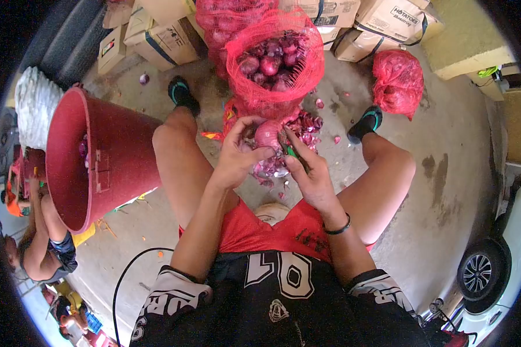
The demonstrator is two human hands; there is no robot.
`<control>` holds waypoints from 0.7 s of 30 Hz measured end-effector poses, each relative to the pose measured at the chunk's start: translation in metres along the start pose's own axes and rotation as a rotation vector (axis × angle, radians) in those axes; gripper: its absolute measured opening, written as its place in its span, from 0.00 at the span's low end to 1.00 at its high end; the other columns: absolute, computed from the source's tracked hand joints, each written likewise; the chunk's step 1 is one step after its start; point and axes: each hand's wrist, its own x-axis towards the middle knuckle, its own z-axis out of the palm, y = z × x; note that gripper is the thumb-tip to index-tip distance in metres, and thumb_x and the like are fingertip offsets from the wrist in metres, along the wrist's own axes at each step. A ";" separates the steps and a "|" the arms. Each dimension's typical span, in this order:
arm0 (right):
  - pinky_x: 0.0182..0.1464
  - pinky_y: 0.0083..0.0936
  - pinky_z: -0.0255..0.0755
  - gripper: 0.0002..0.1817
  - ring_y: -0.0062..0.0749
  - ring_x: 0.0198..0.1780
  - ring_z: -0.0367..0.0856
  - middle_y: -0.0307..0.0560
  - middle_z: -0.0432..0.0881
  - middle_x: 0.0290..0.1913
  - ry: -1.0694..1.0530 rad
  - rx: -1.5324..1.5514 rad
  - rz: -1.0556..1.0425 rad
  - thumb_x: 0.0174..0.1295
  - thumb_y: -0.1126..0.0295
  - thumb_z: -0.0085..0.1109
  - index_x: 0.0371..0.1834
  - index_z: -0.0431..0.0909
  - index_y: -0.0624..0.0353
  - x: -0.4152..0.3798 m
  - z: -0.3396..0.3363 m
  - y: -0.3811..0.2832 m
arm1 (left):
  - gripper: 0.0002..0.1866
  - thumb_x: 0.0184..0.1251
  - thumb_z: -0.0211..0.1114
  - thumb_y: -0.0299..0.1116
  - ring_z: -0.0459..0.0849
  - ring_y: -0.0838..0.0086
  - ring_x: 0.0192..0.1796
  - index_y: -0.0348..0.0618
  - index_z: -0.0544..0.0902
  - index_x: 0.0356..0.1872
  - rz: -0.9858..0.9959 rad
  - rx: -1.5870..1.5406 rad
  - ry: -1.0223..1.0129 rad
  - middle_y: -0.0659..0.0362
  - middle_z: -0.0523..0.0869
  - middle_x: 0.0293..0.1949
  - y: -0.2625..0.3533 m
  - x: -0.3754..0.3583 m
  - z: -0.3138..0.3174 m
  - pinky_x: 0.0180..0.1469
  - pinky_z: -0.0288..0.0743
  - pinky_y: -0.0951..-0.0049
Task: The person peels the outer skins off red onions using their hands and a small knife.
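My left hand is closed round a large red onion, its thumb across the near side. In my right hand is a small knife with a green handle; the blade is mostly hidden by the fingers, close against the onion's right side. Below both hands lies a pile of purple onion skins on the floor. Just beyond them stands an open red mesh sack, filled with red onions.
A big red tub lies tilted at my left, some onions inside. Another person sits beyond it. Cardboard boxes line the back. A full red mesh bag sits by my right foot. A car wheel is at far right.
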 end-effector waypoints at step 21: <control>0.66 0.33 0.64 0.26 0.43 0.64 0.74 0.61 0.74 0.62 0.020 -0.030 0.003 0.69 0.69 0.52 0.70 0.63 0.65 -0.001 0.001 -0.001 | 0.33 0.47 0.77 0.20 0.78 0.74 0.55 0.41 0.70 0.56 0.051 0.082 -0.019 0.59 0.78 0.51 0.000 0.001 0.002 0.59 0.74 0.71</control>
